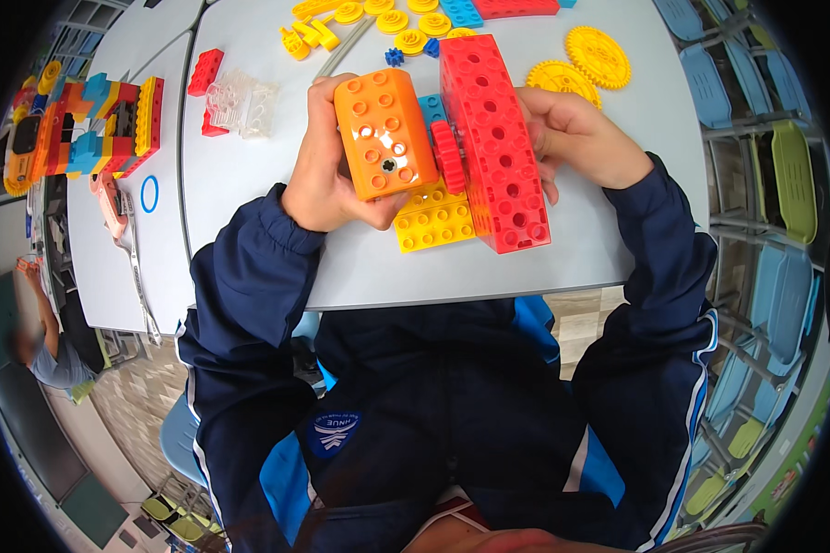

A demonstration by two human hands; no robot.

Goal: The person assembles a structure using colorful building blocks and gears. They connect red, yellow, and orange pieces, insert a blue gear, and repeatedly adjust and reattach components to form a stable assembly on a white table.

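Two hands [318, 175] [586, 138], brick assembly [448, 155], apparently both gripping

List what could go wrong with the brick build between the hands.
1. The left hand grips the orange block while the right hand is against the red beam's far side; uneven force might loosen the joined pieces.
2. The red gear sits in the narrow gap between block and beam, so it could rub if they press closer.
3. Small blue gears lie loose beyond the build and might get knocked away.
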